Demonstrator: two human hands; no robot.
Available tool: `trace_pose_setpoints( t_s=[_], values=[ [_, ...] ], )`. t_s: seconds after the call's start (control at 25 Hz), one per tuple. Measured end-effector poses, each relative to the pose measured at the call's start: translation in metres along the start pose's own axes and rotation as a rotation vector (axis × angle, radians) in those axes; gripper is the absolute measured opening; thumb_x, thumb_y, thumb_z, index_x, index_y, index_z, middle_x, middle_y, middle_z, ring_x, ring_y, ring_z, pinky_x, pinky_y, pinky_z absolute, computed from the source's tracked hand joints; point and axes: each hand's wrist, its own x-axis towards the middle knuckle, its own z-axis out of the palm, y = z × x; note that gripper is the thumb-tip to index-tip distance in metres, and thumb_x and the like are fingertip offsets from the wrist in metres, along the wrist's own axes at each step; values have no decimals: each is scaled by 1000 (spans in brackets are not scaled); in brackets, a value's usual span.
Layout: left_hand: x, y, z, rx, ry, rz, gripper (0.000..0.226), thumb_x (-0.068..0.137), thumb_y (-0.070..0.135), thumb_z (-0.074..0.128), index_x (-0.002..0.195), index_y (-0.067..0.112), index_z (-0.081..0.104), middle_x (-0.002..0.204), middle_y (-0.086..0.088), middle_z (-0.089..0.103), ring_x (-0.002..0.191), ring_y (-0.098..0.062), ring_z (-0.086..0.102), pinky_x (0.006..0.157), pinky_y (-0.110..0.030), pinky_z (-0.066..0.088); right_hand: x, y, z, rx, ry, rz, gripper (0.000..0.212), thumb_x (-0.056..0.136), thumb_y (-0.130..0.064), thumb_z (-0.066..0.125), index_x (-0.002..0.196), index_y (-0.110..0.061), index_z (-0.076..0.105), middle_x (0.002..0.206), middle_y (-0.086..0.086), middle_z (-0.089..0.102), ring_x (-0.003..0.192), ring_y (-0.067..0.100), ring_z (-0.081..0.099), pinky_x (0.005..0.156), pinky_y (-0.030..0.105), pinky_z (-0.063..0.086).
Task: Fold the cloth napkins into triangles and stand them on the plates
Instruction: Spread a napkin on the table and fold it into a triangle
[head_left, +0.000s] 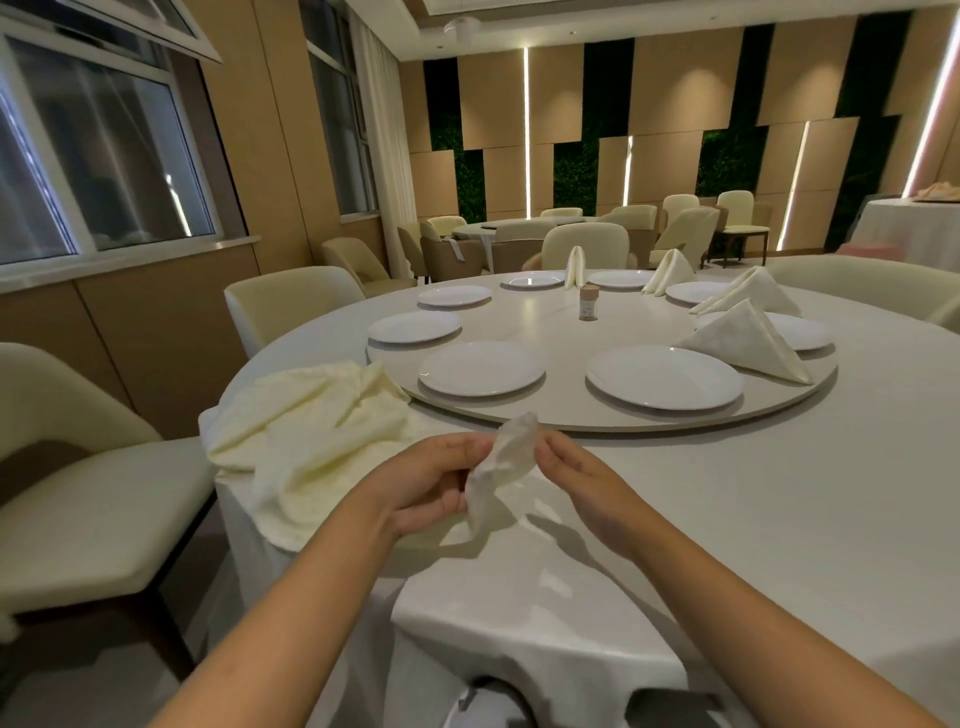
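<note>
Standing at the near edge of the round table (779, 519), a person is holding a small crumpled white thing (501, 475) between both hands at the lower middle of the frame; whether it is thin cloth, tissue or plastic I cannot tell. The left hand (431, 488) is curling its fingers round the lower part of it, and the right hand (576, 475) is pinching its upper edge with fingertips, the palm turned inward. Both forearms are reaching up from the bottom of the frame.

A heap of cream cloth napkins (306, 441) is lying unfolded at the left of the frame, draping over the table's edge, just beside the turntable (597, 423). On the turntable 2 bare plates are sitting nearest the person: the left plate (482, 368) and the right plate (664, 377). More bare plates are curving away along its left side. At the right of the frame a folded triangle napkin (748, 340) is standing on a plate (808, 332), with another triangle napkin (753, 296) just behind it, and 2 further folded ones are standing toward the far rim. A small brown jar (587, 302) is sitting near the turntable's middle.

Cream chairs (78, 499) are ringing the table, and a second table with chairs is showing in the upper middle of the frame.
</note>
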Motion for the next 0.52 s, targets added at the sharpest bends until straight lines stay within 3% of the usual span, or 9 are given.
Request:
trace_pose_setpoints(
  t_s=[0.08,0.16,0.24,0.32,0.44,0.52],
  values=[
    [-9,10,13,-125,-85,10,39,76,17,75,110,-1,70,106,-16,69,93,-22,69,79,-32,58,-3,-9,2,15,29,-8,46,86,-50,52,109,-13,65,109,1,69,102,10,62,90,27,44],
    [-18,20,27,-254,-68,43,31,76,16,74,102,-1,73,105,-17,71,95,-25,70,83,-35,57,-4,-24,0,8,125,-39,47,87,-50,56,92,-4,66,87,7,67,83,17,59,79,31,44],
    [-21,25,37,-318,46,79,31,81,19,61,102,-2,70,101,-16,72,92,-24,71,84,-36,57,-5,-47,-5,-82,252,-66,39,89,-45,59,76,-9,65,70,-1,62,68,14,54,66,31,41],
    [-22,27,44,-323,104,103,40,80,29,62,109,2,66,103,-12,71,94,-23,68,88,-36,53,-8,-74,-12,-220,353,-79,36,91,-40,59,73,-10,66,64,0,59,60,14,51,59,28,39],
    [-31,29,56,-151,139,133,42,71,43,67,100,13,66,79,0,62,64,-9,47,56,-18,42,-11,-112,-23,-317,461,-72,37,92,-39,57,81,-5,69,69,8,60,61,15,50,56,27,38],
    [-37,27,68,121,181,141,38,75,44,68,101,16,65,83,3,63,62,-9,41,53,-18,37,-11,-130,-29,-358,506,-53,38,92,-40,55,79,-7,69,74,8,62,64,16,51,55,25,38]
  ],
)
